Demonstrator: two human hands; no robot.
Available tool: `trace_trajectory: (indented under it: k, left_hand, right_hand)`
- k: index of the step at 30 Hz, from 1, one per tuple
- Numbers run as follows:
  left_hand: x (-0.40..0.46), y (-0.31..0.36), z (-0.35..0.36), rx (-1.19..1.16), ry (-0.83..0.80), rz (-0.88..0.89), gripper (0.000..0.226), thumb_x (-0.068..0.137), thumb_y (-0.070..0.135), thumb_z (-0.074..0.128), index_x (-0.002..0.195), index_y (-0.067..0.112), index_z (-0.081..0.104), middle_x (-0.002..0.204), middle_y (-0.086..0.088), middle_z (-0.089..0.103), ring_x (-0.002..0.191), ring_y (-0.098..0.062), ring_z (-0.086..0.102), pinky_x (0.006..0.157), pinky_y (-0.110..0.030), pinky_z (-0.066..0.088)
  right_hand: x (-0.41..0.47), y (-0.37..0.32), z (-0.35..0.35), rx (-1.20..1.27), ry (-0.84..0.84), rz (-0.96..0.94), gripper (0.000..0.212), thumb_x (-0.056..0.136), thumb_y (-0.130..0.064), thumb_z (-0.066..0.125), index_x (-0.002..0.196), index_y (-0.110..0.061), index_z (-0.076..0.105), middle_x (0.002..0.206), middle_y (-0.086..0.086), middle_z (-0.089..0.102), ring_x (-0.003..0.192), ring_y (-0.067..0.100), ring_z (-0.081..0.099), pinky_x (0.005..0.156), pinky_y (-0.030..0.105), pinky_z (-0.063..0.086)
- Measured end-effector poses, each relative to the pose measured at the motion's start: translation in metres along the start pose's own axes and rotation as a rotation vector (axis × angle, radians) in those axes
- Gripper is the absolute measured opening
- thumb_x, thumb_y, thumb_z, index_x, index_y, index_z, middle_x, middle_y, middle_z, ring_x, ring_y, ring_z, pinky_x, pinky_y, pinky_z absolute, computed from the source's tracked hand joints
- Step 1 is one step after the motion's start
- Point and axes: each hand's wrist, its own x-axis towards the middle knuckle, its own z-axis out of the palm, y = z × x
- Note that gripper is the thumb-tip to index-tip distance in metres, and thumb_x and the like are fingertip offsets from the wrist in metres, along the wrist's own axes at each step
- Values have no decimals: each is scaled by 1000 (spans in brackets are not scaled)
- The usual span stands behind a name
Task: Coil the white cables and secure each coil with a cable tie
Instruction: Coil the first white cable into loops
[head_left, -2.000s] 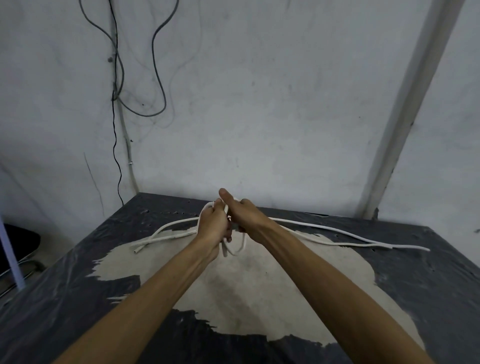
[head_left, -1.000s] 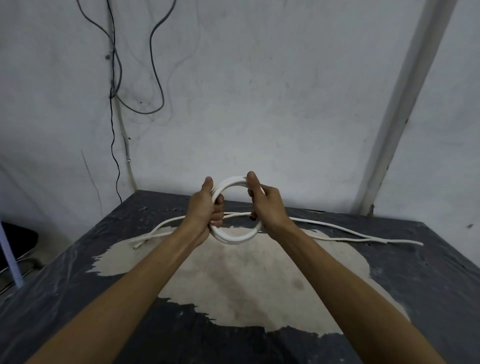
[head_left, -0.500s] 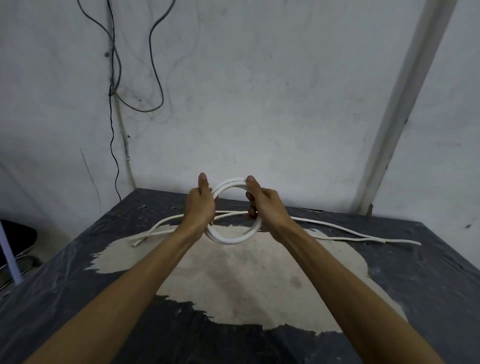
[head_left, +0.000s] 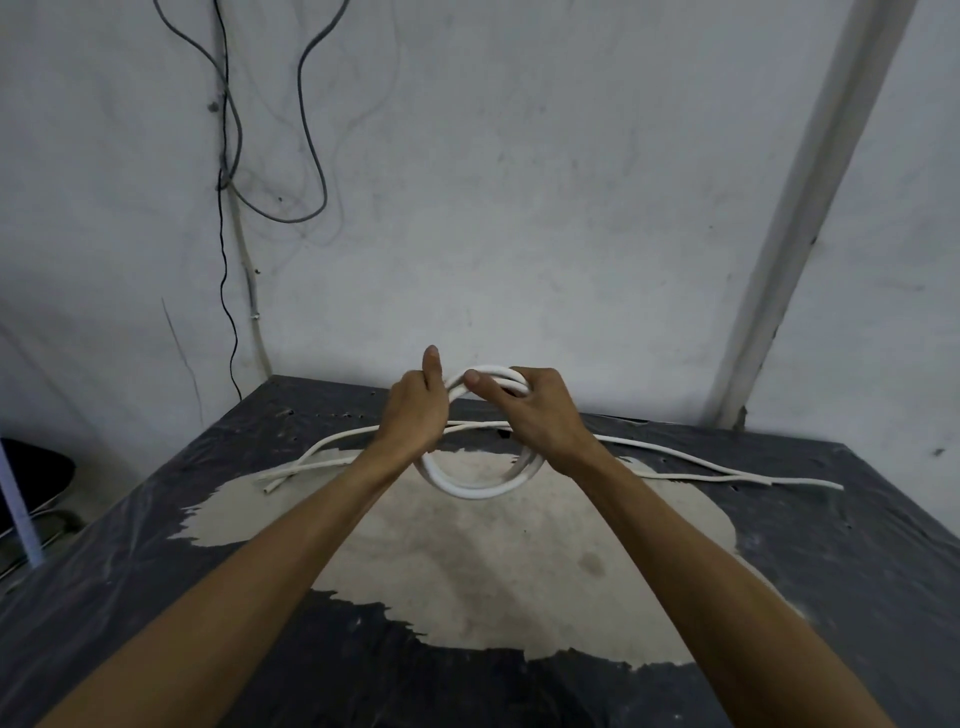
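Note:
A white cable coil (head_left: 475, 488) of a few round loops stands upright above the table, held between both hands. My left hand (head_left: 415, 413) grips its left side, thumb pointing up. My right hand (head_left: 537, 415) grips the upper right of the coil, thumb lying across the top loops. Behind the hands, loose white cables (head_left: 717, 467) lie stretched across the far part of the table, with ends at the left (head_left: 272, 487) and the right. No cable tie shows.
The dark table (head_left: 156, 597) has a large pale worn patch (head_left: 467, 561) in its middle. A grey wall rises right behind it, with dark wires (head_left: 311, 156) hanging at upper left and a white conduit (head_left: 810, 208) at right. A dark object sits at far left.
The hands lifted the cable from a tight bunch into a round upright coil. In the last half second my right hand slid up over the coil's top right.

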Motion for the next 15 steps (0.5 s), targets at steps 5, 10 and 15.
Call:
trace_trajectory:
  k: [5,10,15]
  left_hand:
    - [11,-3,-12,-266,-379,-169,57,105,53,20,76,9,43,46,-4,33,38,-18,31,49,-30,38]
    - [19,-1,-22,-357,-591,-266,55,105,50,22,80,8,45,47,-8,32,39,-20,30,51,-31,39]
    - [16,4,-22,-343,-556,-262,57,104,55,24,81,8,48,48,-6,34,40,-18,29,50,-29,36]
  right_hand:
    - [-3,0,-6,62,3,-39,34,86,-41,80,78,-8,76,54,-9,48,52,6,40,53,24,36]
    - [-3,1,-10,123,-57,-40,33,87,-35,80,81,-3,74,60,0,47,54,11,40,52,28,35]
    - [-3,1,-14,166,-88,-12,28,91,-29,77,84,-2,72,55,-11,47,51,7,41,53,29,37]
